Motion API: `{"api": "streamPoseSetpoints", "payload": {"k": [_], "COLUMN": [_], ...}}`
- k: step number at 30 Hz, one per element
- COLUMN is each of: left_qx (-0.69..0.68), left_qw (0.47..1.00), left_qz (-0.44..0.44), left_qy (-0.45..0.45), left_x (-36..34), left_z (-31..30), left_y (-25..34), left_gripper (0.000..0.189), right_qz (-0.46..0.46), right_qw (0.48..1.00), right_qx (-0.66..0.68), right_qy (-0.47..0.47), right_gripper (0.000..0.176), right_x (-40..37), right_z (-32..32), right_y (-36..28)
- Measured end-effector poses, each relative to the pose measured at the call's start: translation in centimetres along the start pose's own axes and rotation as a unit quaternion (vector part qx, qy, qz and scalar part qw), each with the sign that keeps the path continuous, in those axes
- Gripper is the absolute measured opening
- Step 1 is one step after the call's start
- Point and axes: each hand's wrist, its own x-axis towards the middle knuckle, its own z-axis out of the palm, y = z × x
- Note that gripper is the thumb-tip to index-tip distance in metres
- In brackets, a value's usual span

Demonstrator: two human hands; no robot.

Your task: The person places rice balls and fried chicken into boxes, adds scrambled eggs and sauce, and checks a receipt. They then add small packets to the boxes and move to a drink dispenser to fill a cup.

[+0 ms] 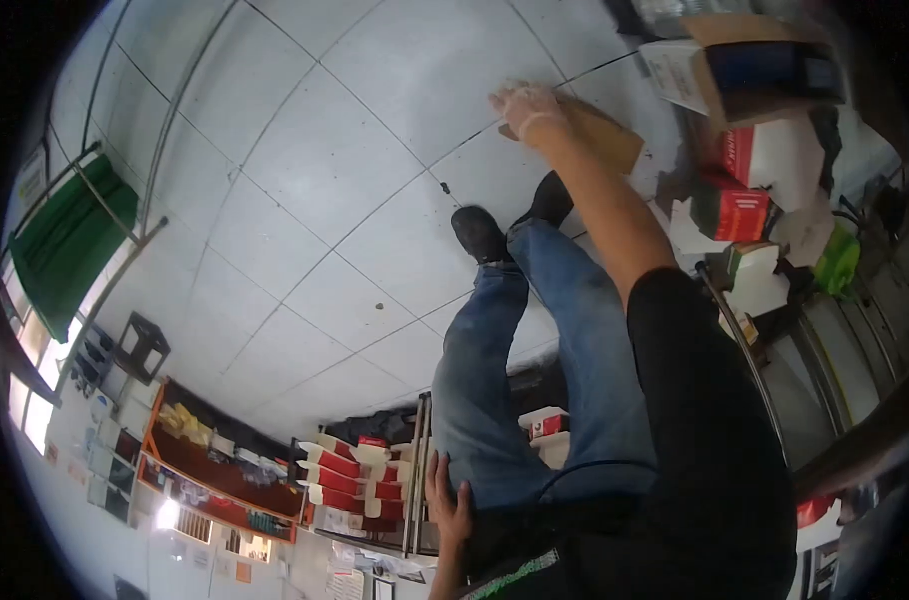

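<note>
My right hand (531,108) reaches out over the tiled floor, its fingers closed at the near-left end of a brown cardboard box (611,140). The forearm covers part of that box. A pale, thin covering seems to be on this hand, blurred. My left hand (450,503) lies beside my thigh in the blue jeans (485,420), fingers apart, holding nothing.
Open cartons (765,75) and red-and-white boxes (743,214) are heaped at the right beside metal rails. More red-and-white cartons (360,475) stand in rows behind me. An orange shelf (220,478) and a green cloth seat (75,235) are at left.
</note>
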Motion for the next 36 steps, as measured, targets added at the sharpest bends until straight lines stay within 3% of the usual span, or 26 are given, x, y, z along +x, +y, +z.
{"api": "streamPoseSetpoints", "payload": {"k": [2,4,5,7,9,11,12,15,18,20,22,24,25,27,29,31,33,35,36], "left_qx": [-0.026,-0.037,-0.032,-0.029,-0.045,-0.045,-0.034,-0.069,-0.070,-0.050,-0.057,-0.048,-0.031,-0.006,0.023,0.010,-0.014,0.001,0.008], "left_qw": [0.999,0.999,0.999,0.999,0.999,0.998,0.998,0.994,0.993,0.993,0.993,0.994,0.994,0.993,0.993,0.993,0.994,0.995,0.995], "left_qz": [-0.007,-0.020,-0.025,-0.022,0.007,0.038,0.047,0.079,0.088,0.092,0.081,0.071,0.072,0.089,0.092,0.094,0.081,0.076,0.073], "left_qy": [0.025,0.019,0.010,0.008,0.004,-0.002,-0.009,-0.027,-0.039,-0.047,-0.064,-0.072,-0.074,-0.072,-0.072,-0.074,-0.067,-0.067,-0.065], "left_x": [0.7,0.2,0.2,0.2,0.0,0.7,0.6,1.2,1.7,1.8,2.8,1.9,1.7,2.7,2.1,2.3,3.2,3.0,2.9], "left_z": [1.4,1.9,1.8,1.6,1.4,1.1,0.7,0.5,0.1,-0.5,-0.6,-0.8,-1.4,-1.4,-1.8,-1.7,-1.1,-1.4,-1.6], "left_y": [-0.1,0.7,1.8,3.0,2.6,2.9,3.4,2.6,3.0,3.8,3.1,3.4,4.0,5.7,6.7,5.6,4.0,5.6,6.2], "left_gripper": [0.052,0.052,0.052,0.051,0.049,0.047,0.046,0.044,0.043,0.043,0.042,0.041,0.041,0.041,0.040,0.039,0.038,0.037,0.037], "right_qz": [-0.011,0.016,0.050,0.090,0.126,0.130,0.107,0.134,0.183,0.235,0.275,0.381,0.399,0.426,0.467,0.454,0.414,0.404,0.376], "right_qw": [0.999,0.995,0.981,0.975,0.981,0.983,0.991,0.981,0.933,0.919,0.889,0.806,0.812,0.809,0.791,0.801,0.883,0.893,0.897], "right_qx": [-0.052,-0.018,0.046,0.104,0.150,0.132,0.067,0.071,0.163,0.189,0.153,0.194,0.134,-0.001,-0.117,-0.084,-0.044,-0.013,0.022], "right_qy": [-0.002,-0.099,-0.181,-0.175,-0.011,0.015,-0.053,0.125,0.263,0.255,0.333,0.409,0.405,0.406,0.378,0.380,0.217,0.196,0.231], "right_gripper": [0.044,0.042,0.041,0.038,0.032,0.024,0.021,0.017,0.028,0.024,0.031,0.029,0.029,0.028,0.026,0.025,0.030,0.037,0.035], "right_x": [4.1,3.3,1.9,-1.9,-7.6,-13.9,-18.1,-28.3,-35.4,-40.4,-44.4,-47.7,-48.6,-48.4,-45.2,-40.2,-34.7,-28.8,-28.6], "right_z": [4.7,8.1,7.9,6.4,10.4,6.7,2.1,-2.2,-6.2,-10.9,-13.9,-14.7,-16.8,-22.3,-20.9,-19.5,-19.9,-13.2,-11.6], "right_y": [1.4,2.8,2.6,2.6,3.0,5.6,6.2,9.0,9.8,10.1,11.8,13.1,12.6,14.4,17.6,20.1,19.8,20.0,18.9]}}
